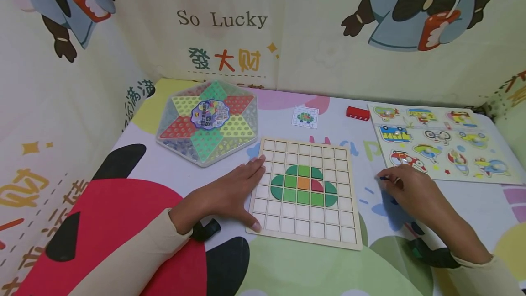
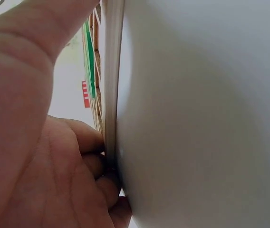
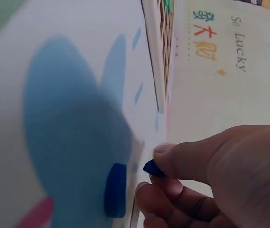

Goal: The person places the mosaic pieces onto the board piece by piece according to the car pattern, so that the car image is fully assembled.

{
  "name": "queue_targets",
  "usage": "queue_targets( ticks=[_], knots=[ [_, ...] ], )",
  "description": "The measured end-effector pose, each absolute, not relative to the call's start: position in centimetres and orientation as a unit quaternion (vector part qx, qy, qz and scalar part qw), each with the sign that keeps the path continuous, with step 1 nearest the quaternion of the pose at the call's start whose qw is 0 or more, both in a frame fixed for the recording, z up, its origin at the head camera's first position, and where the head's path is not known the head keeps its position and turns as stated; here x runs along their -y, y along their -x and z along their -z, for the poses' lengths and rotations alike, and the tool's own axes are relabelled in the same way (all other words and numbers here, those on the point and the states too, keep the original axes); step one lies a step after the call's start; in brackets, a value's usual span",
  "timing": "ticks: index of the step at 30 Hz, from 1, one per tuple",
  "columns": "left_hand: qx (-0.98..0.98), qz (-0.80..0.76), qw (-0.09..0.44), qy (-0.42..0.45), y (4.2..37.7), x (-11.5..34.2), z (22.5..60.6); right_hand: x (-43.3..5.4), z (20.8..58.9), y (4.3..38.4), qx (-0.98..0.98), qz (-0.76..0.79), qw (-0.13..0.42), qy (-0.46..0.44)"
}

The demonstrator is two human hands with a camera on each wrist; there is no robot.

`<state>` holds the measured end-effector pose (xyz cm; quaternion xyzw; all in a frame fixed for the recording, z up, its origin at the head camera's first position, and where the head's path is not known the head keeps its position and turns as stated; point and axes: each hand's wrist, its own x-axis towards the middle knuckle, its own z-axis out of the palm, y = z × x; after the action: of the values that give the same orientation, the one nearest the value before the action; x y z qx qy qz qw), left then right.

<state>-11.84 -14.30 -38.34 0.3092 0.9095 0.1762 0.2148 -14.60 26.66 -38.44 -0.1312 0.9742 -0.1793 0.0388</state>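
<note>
A wooden grid board [image 1: 304, 239] lies on the table, with green, orange and red pieces forming a car-like shape in its cells. My left hand [image 1: 230, 191] is spread along the board's left side, thumb at the near corner and fingertips at the edge farther up. In the left wrist view those fingers [image 2: 90, 137] touch the board's edge. To the right of the board, my right hand [image 1: 415, 193] pinches a small dark blue piece [image 3: 154, 168] between thumb and finger, raised above the table. Another blue piece [image 3: 116, 190] lies on the table beneath that hand.
A pattern card [image 1: 305, 117] with a small car picture lies behind the board. At the back left is a hexagonal Chinese checkers board [image 1: 207, 122]. A red block [image 1: 358, 113] and a vehicle puzzle board [image 1: 448, 143] are at the back right, before a curtain [image 1: 312, 26].
</note>
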Motion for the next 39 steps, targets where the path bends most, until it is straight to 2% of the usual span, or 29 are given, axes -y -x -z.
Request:
queue_targets(
  ticks=[4, 9, 12, 16, 20, 39],
  knots=[
    [-0.909, -0.182, 0.212, -0.310, 11.8, 14.3, 38.4, -26.2, 38.2, 14.4, -0.974, 0.194, 0.029, 0.109],
    [-0.910, -0.183, 0.209, -0.307, 11.8, 14.3, 38.5, -25.2, 37.8, 14.2, -0.965, 0.212, -0.025, 0.150],
    [-0.911, -0.181, 0.210, -0.304, 11.8, 14.2, 38.3, -24.6, 37.4, 13.8, -0.960, 0.229, -0.039, 0.156],
    [-0.911, -0.180, 0.215, -0.302, 11.8, 14.2, 38.2, -23.5, 36.8, 13.2, -0.954, 0.257, -0.007, 0.151],
    [-0.910, -0.183, 0.216, -0.304, 11.8, 14.2, 38.2, -22.3, 36.7, 12.5, -0.942, 0.278, 0.023, 0.186],
    [-0.912, -0.183, 0.206, -0.304, 11.7, 14.1, 38.4, -17.7, 37.3, 10.2, -0.877, 0.356, 0.066, 0.316]
  ],
)
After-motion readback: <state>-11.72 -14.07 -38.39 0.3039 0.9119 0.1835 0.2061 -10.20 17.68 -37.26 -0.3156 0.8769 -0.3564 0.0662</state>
